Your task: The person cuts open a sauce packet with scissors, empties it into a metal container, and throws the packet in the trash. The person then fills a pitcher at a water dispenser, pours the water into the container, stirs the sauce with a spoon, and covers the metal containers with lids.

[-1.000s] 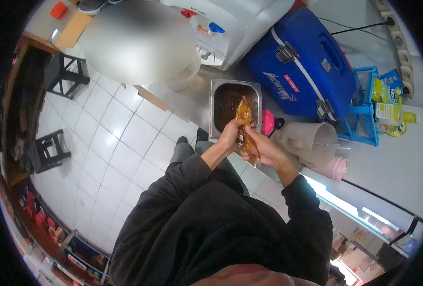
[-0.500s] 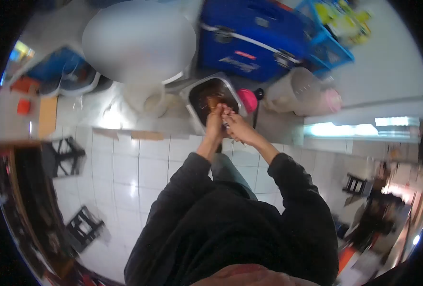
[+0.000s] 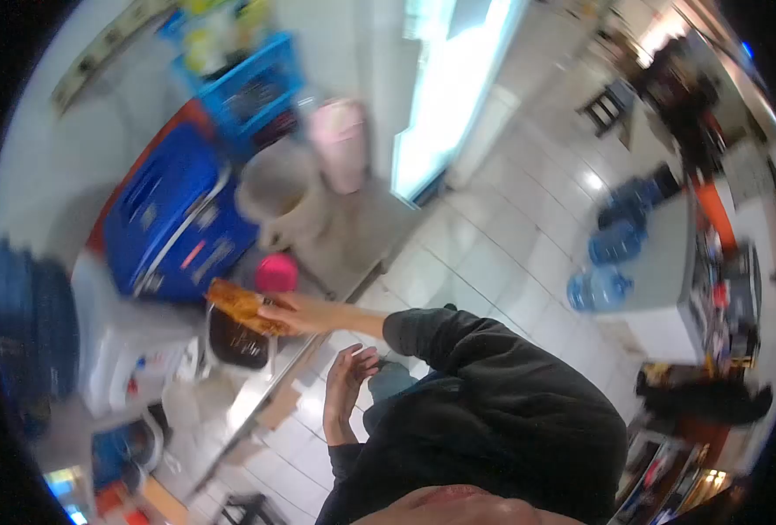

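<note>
My right hand (image 3: 298, 313) is closed on the near end of a long, glossy orange-brown item (image 3: 243, 305), perhaps a packet or a piece of food; blur hides its exact kind. It is over a rectangular metal pan (image 3: 271, 357) with dark brown contents. A bright pink round thing (image 3: 277, 273) sits just beyond the pan. Nearer my body, my left hand (image 3: 350, 376) is raised off the counter's edge, fingers apart and loosely bent, holding nothing.
A blue cooler box (image 3: 173, 214) stands behind the pan, beside a translucent pitcher (image 3: 283, 188), a pink container (image 3: 339, 144) and a blue basket (image 3: 248, 83). A white tub (image 3: 121, 337) is at left. Large blue water bottles (image 3: 600, 289) stand across the tiled floor.
My hands were together over the pan and are now apart. My right hand has lifted the orange-brown item; my left has drawn back. The view has turned to the right.
</note>
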### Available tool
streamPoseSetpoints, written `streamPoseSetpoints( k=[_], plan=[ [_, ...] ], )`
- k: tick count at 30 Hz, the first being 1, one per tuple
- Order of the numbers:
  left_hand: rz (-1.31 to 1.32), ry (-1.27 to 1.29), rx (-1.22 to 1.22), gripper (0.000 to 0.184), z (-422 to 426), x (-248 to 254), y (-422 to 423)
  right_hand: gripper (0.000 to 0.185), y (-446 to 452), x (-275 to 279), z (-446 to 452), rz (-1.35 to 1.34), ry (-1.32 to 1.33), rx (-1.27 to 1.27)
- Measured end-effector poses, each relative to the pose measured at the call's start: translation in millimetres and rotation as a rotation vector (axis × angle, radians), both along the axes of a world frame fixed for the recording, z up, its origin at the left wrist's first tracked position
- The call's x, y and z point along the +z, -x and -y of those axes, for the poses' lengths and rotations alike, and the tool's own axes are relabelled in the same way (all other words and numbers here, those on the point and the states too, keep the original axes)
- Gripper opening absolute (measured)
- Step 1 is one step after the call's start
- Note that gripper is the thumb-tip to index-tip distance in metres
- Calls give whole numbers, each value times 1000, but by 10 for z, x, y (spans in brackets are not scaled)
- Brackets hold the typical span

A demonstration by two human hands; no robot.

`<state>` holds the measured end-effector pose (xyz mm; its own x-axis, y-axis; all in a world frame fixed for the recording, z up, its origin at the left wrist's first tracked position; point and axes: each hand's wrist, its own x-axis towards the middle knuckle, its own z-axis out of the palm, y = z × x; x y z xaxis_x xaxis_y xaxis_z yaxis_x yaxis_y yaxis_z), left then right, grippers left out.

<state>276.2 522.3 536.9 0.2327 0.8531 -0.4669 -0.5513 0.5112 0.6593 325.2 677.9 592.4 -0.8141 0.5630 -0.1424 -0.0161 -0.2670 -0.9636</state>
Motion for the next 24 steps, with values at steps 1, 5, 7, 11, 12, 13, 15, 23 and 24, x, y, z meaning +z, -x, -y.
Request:
streamPoseSetpoints(
  k=[1, 5, 7, 11, 12, 13, 15, 23, 24],
  plan=[
    [-37, -32, -52, 43, -137, -15, -204, 47, -267, -15, -28, -111, 70, -54],
    [-369, -203, -294, 27, -765, -131, -1117, 48, -1777, 95, -169, -356, 52, -359],
    [-527, -164, -379, 22, -1060, -183, -1643, 46, -2804, 250, -186, -505, 79, -470],
    [-672, -49, -552, 28, -1550, -962, -2484, 40, -4784, 7, -218, -399, -37, -774],
    [-695, 7, -584, 31, -1650, -1249, -2641, 41, -5233, -44, -214, -401, 33, -876],
    [-672, 122, -555, 34, -1690, -1615, -2733, 41, -5636, -114, -220, -403, 113, -968],
    [-628, 377, -468, 40, -1558, -2297, -2816, 45, -6322, -367, -302, -335, 22, -1234],
    [-595, 654, -323, 51, -2353, -1831, -3864, 42, -8760, -352, -902, -111, -94, -1509],
    [-600, 617, -331, 53, -2728, -1902, -4135, 42, -8988, -392, -993, -131, -68, -1557]
  ],
)
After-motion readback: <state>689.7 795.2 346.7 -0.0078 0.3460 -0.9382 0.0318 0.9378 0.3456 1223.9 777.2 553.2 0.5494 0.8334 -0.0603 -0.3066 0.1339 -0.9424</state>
